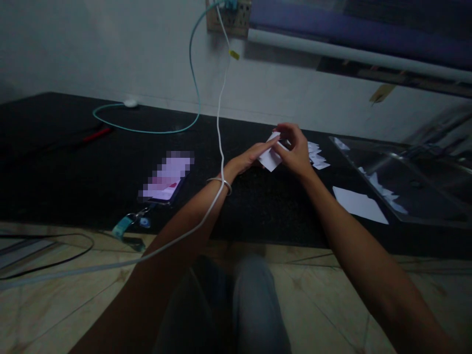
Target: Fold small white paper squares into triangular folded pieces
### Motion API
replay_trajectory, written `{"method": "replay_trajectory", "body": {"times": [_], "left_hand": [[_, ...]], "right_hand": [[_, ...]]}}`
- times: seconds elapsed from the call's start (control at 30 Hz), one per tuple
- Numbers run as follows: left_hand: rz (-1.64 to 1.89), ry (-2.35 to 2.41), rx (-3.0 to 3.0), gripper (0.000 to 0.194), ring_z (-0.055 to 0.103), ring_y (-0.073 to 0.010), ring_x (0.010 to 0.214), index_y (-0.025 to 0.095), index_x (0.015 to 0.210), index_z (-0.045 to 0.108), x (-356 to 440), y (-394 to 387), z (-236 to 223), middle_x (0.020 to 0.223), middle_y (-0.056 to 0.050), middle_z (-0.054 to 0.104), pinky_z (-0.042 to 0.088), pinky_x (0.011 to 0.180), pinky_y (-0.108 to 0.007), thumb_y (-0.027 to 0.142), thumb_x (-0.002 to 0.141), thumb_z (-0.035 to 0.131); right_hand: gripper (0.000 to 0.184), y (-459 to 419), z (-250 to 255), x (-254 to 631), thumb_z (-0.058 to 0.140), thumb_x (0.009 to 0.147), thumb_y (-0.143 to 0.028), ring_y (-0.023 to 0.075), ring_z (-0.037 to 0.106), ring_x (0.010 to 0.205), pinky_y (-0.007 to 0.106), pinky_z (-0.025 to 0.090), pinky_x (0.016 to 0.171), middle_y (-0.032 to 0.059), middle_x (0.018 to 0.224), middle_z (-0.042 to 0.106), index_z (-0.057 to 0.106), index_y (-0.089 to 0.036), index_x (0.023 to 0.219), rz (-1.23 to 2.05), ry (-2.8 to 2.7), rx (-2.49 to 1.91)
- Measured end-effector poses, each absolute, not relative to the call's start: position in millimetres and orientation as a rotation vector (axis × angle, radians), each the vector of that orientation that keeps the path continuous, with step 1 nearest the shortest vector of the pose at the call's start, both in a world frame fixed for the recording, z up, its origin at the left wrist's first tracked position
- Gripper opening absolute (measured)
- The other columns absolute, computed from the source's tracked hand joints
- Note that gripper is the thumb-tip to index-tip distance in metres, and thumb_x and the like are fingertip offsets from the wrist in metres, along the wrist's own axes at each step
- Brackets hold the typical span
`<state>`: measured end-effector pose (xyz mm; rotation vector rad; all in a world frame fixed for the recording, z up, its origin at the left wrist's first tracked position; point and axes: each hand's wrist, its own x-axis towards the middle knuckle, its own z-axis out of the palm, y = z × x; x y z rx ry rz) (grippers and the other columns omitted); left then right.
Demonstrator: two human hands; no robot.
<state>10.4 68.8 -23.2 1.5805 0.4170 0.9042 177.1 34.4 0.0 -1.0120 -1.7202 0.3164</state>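
A small folded piece of white paper (pixel 272 158) is held between both my hands above the black counter. My left hand (pixel 252 155) grips its left side, thumb lying across the top. From the right, my right hand (pixel 297 150) pinches it with curled fingers and thumb. Just right of that hand lie several folded white paper pieces (pixel 317 156), partly hidden behind it. Flat white sheets (pixel 359 204) lie nearer my right forearm.
A phone (pixel 167 179) with a teal strap (pixel 123 227) lies left on the black counter (pixel 236 223). A white cable (pixel 220 132) hangs across my left forearm. At right, a glossy dark panel (pixel 424 182) stands near more folded paper (pixel 383 189). A red-handled tool (pixel 98 133) lies far left.
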Motion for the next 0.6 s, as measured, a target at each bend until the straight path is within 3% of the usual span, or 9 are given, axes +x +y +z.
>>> {"method": "replay_trajectory", "body": {"times": [0.17,0.33,0.5,0.6], "left_hand": [[0.863,0.447,1.490,0.059,0.065,-0.0181,0.064,0.012,0.108,0.071,15.6,69.5,-19.9,0.075,-0.013,0.069,0.041,0.047,-0.026,0.065,0.098,0.049],[0.897,0.519,1.470,0.073,0.062,-0.0144,0.053,0.012,0.098,0.070,20.3,73.6,-19.5,0.069,-0.011,0.067,0.038,0.043,-0.026,0.074,0.099,0.032],[0.969,0.577,1.505,0.055,0.060,-0.0127,0.053,0.013,0.093,0.065,21.0,71.5,-19.4,0.068,-0.009,0.066,0.043,0.049,-0.027,0.063,0.102,0.043],[1.046,0.677,1.499,0.041,0.063,-0.0148,0.060,0.013,0.092,0.063,19.3,68.6,-18.0,0.067,-0.008,0.063,0.045,0.055,-0.028,0.051,0.102,0.053]], "right_hand": [[0.048,40.2,-14.1,193.6,0.063,0.087,-0.067,0.0257,0.068,0.100,0.038,0.059,0.073,0.0096,0.115,0.068,0.064,-0.028,0.115,0.464,-1.400,-1.151],[0.059,35.4,-19.4,184.1,0.046,0.091,-0.079,0.0167,0.060,0.065,0.029,0.045,0.052,0.0053,0.076,0.063,0.066,-0.024,0.100,0.727,-1.349,-1.234],[0.071,21.9,-15.6,170.7,0.043,0.084,-0.089,0.0143,0.054,0.058,0.029,0.037,0.049,0.0041,0.065,0.059,0.065,-0.022,0.088,0.878,-1.443,-1.215],[0.060,17.7,-16.1,170.1,0.063,0.078,-0.082,0.0129,0.050,0.055,0.029,0.035,0.050,0.0032,0.065,0.060,0.061,-0.022,0.077,0.855,-1.466,-1.176]]}}
